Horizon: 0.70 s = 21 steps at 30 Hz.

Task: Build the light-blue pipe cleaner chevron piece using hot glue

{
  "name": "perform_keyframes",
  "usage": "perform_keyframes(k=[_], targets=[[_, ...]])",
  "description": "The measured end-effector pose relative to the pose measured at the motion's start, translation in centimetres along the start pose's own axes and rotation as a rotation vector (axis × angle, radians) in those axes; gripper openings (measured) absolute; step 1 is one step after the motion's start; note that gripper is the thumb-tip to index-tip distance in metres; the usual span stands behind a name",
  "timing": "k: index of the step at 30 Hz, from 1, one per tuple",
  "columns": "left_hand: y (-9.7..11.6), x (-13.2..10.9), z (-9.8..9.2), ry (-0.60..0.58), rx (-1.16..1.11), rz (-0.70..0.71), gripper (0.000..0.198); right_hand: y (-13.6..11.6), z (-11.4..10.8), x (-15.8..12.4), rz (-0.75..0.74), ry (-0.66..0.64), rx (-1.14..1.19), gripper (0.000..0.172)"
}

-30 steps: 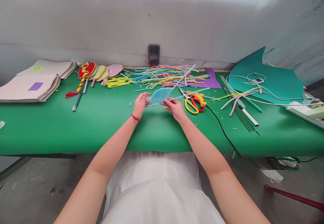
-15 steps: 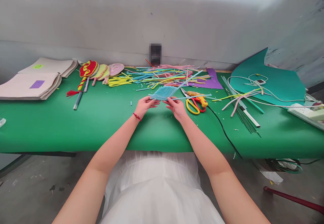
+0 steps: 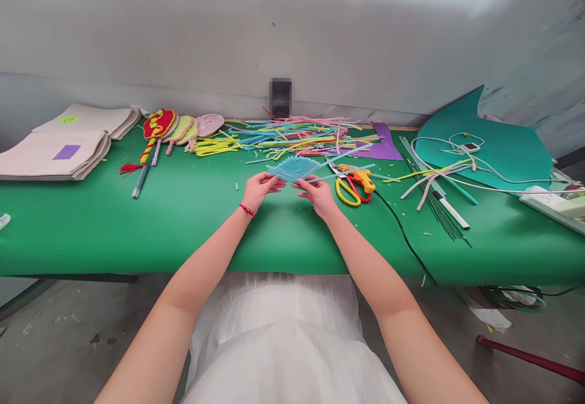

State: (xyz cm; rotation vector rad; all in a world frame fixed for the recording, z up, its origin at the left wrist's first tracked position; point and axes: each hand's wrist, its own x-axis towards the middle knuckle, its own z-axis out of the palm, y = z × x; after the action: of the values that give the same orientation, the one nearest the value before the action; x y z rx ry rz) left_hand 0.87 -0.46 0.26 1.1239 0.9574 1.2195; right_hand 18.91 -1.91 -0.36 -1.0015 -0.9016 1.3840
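Observation:
Between my hands, above the green table, is a light-blue pipe-cleaner piece, its stems laid in nested V rows like a small fan. My left hand pinches its left lower edge; a red beaded bracelet is on that wrist. With thumb and fingers my right hand grips the right lower edge. Two long loose stems stick out from the piece to the right. Just right of my right hand lie scissors with red and yellow handles, beside a yellow glue gun.
Many coloured pipe cleaners are heaped at the back over a purple sheet. Finished fan shapes and paper stacks lie left. On the right are a teal sheet, cables and a power strip.
The blue piece has turned and tilted in my hands, so its V pattern faces up more plainly. Its loose stems have shifted. Both hands keep their grip.

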Motion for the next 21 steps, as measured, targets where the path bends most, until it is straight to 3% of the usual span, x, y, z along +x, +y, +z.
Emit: perform_keyframes(k=[21], targets=[[-0.18, 0.15, 0.07, 0.092, -0.013, 0.015, 0.048, 0.05, 0.24, -0.24, -0.013, -0.037, -0.092, 0.041]])
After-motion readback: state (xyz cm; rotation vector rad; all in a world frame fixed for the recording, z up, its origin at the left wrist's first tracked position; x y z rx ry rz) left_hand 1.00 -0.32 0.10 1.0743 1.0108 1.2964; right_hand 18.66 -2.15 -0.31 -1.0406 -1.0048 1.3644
